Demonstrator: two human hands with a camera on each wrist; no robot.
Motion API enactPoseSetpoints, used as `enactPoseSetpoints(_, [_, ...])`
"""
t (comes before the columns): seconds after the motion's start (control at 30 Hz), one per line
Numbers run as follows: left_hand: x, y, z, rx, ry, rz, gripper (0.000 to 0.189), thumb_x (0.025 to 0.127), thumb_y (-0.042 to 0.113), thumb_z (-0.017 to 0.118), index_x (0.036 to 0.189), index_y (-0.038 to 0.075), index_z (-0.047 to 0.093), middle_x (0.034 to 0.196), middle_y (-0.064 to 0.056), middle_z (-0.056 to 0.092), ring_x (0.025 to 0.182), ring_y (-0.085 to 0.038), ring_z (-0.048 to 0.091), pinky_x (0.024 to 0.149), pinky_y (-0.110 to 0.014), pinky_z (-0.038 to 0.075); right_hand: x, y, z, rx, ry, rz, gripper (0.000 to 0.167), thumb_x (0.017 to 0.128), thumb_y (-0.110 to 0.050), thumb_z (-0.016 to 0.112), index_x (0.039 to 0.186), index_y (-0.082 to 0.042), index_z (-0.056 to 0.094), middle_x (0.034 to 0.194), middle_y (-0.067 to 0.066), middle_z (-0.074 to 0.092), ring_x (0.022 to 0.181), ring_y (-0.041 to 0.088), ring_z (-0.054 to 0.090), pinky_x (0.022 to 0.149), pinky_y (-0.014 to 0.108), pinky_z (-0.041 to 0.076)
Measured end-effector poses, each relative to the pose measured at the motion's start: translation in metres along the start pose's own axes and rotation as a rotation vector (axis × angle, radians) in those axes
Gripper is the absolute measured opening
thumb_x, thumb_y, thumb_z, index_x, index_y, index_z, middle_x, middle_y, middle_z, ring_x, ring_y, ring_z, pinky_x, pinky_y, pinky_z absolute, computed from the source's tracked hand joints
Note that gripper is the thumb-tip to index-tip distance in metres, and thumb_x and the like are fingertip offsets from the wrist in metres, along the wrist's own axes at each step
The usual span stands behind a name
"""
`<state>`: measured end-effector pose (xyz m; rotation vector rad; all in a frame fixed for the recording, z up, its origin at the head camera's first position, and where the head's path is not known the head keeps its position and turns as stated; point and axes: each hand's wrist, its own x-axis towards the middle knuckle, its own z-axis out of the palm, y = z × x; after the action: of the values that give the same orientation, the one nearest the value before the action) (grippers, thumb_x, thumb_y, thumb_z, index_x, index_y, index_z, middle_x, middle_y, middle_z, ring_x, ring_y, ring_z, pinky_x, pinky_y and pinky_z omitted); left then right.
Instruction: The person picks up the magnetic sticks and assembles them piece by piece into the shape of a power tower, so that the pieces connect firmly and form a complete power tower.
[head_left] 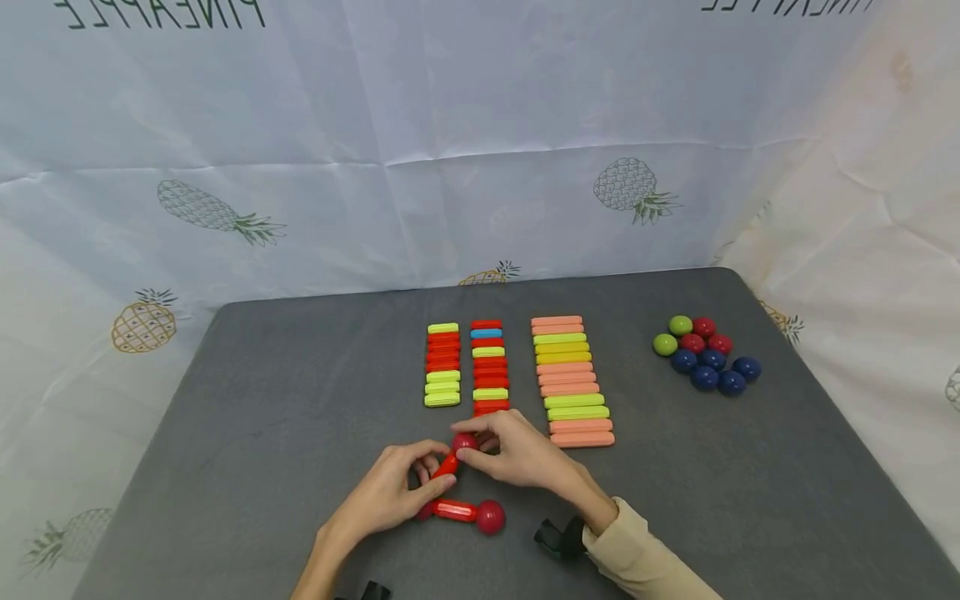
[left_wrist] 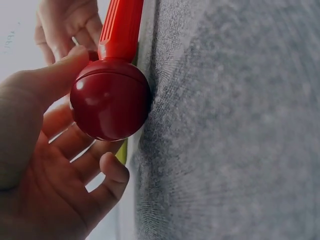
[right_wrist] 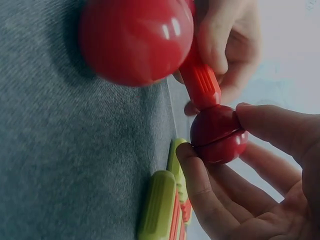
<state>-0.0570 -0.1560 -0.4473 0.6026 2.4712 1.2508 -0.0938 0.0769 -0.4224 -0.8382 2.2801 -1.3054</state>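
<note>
My right hand point(head_left: 517, 450) pinches a dark red ball point(right_wrist: 219, 134) between thumb and fingers. That ball sits on the end of a red stick point(head_left: 447, 466), which my left hand point(head_left: 393, 487) grips between thumb and fingers. Beside the left thumb, a second red ball point(head_left: 424, 510) is partly covered. From it a second red stick point(head_left: 454, 510) runs right to another red ball point(head_left: 491, 517), which rests on the table. The left wrist view shows a red ball point(left_wrist: 110, 100) joined to a stick, close to the left fingers.
Beyond the hands lie three columns of short sticks: a red and lime one point(head_left: 442, 362), a red, lime and blue one point(head_left: 489, 363), and a salmon, lime and yellow one point(head_left: 572, 379). Several green, red and blue balls point(head_left: 705, 379) cluster at the right of the grey table point(head_left: 300, 383).
</note>
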Motion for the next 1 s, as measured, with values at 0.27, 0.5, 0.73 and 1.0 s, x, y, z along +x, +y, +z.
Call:
enactPoseSetpoints(0.27, [-0.002,0.0,-0.001,0.0,0.05,-0.018,0.023,0.097,0.027,0.071,0.108,0.007,0.07,0.079,0.007,0.063,0.066,0.002,0.056,0.058,-0.02,0.049,0.023,-0.007,0.002,-0.275,0.274,-0.009,0.03,0.093,-0.017,0.075,0.12,-0.002,0.074,0.112,0.012,0.077,0.087,0.022,0.067,0.072,0.028,0.055])
enactPoseSetpoints(0.5, [-0.005,0.0,-0.003,-0.007,0.056,-0.033,0.023,0.096,0.027,0.072,0.108,0.007,0.069,0.079,0.006,0.064,0.066,0.001,0.057,0.058,-0.02,0.05,0.052,-0.011,0.007,-0.521,0.278,-0.036,0.023,0.091,-0.01,0.077,0.113,-0.004,0.078,0.106,0.01,0.077,0.096,0.026,0.066,0.082,0.034,0.057])
enactPoseSetpoints(0.73, [-0.008,-0.003,-0.006,-0.06,0.049,-0.049,0.022,0.095,0.026,0.074,0.104,0.007,0.066,0.077,0.005,0.062,0.062,0.0,0.056,0.057,-0.021,0.05,0.067,-0.007,0.011,-0.598,0.264,-0.014,0.005,0.09,-0.006,0.077,0.093,-0.005,0.081,0.08,0.007,0.069,0.072,0.019,0.053,0.064,0.021,0.043])
enactPoseSetpoints(1.0, [-0.008,-0.005,-0.007,-0.086,0.055,-0.037,0.02,0.094,0.023,0.075,0.101,0.007,0.065,0.076,0.004,0.059,0.059,0.001,0.052,0.053,-0.02,0.047,0.073,-0.008,0.02,-0.692,0.229,0.018,0.013,0.083,-0.013,0.085,0.093,-0.006,0.08,0.09,0.008,0.071,0.082,0.022,0.057,0.075,0.027,0.052])
